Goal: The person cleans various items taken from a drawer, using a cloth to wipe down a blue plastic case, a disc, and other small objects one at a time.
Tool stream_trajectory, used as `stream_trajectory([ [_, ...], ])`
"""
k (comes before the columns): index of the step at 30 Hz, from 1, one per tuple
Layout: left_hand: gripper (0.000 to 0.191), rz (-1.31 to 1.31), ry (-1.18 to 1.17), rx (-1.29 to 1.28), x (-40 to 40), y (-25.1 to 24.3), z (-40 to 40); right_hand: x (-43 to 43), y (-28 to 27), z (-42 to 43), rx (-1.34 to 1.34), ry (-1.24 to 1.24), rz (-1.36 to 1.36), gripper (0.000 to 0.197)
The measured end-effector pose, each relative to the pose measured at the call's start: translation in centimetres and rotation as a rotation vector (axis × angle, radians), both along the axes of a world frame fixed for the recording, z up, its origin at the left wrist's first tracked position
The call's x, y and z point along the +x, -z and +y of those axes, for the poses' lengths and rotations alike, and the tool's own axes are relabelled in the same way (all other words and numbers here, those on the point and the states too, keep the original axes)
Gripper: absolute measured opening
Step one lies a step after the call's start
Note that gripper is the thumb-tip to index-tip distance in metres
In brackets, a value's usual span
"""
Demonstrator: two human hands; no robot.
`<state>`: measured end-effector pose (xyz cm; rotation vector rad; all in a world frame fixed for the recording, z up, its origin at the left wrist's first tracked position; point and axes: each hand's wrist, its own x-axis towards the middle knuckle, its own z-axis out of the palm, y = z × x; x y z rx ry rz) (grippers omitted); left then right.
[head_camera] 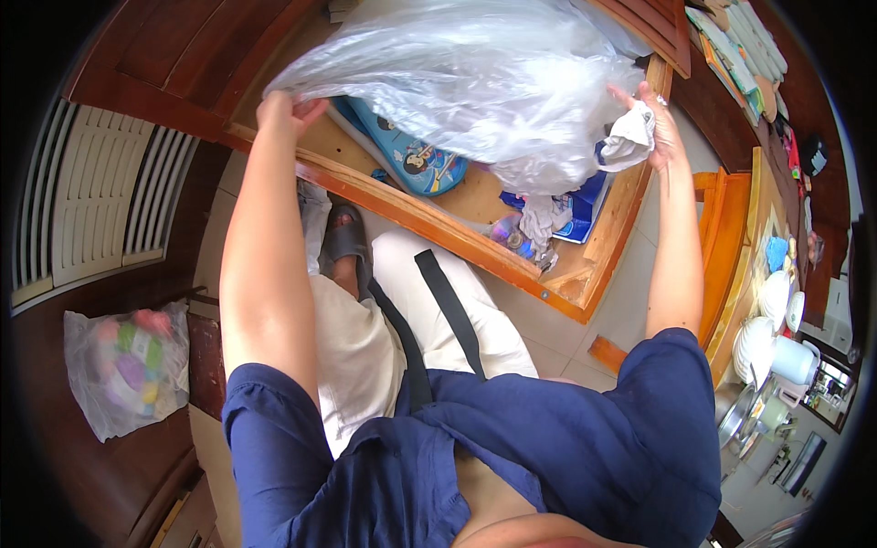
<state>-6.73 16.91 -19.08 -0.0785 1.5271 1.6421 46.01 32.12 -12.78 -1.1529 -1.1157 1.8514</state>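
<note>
A large translucent plastic bag (466,89) is spread above an open wooden drawer or tray-like compartment (411,195). My left hand (288,113) pinches the bag's left edge. In my right hand (661,133), at the bag's right side, is a crumpled white cloth or tissue (629,137) with small dark marks; the fingertips point upward. Beneath the bag lies a blue cartoon-printed case (418,157), partly covered. Near the front right corner are a blue booklet (586,209), crumpled whitish material (545,219) and a shiny disc-like item (510,229).
A clear bag of colourful items (130,370) sits on dark wood at left. To the right, a wooden table (743,253) carries white bowls (754,349) and a light-blue jug (795,359). A wooden door panel (185,61) is at upper left. My slippered foot (346,236) is below the drawer.
</note>
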Motion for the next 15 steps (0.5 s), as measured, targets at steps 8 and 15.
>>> stream_trajectory([
  [8, 0.029, 0.282, 0.168, -0.091, -1.9, -3.4, -1.4, -2.5, -0.9, -6.7, 0.652, -0.081, -1.220, 0.123],
  [15, 0.035, 0.336, -0.421, 0.394, -15.8, -0.7, -5.7, -3.5, 3.0, -11.9, 0.552, 0.198, -0.988, 0.124],
])
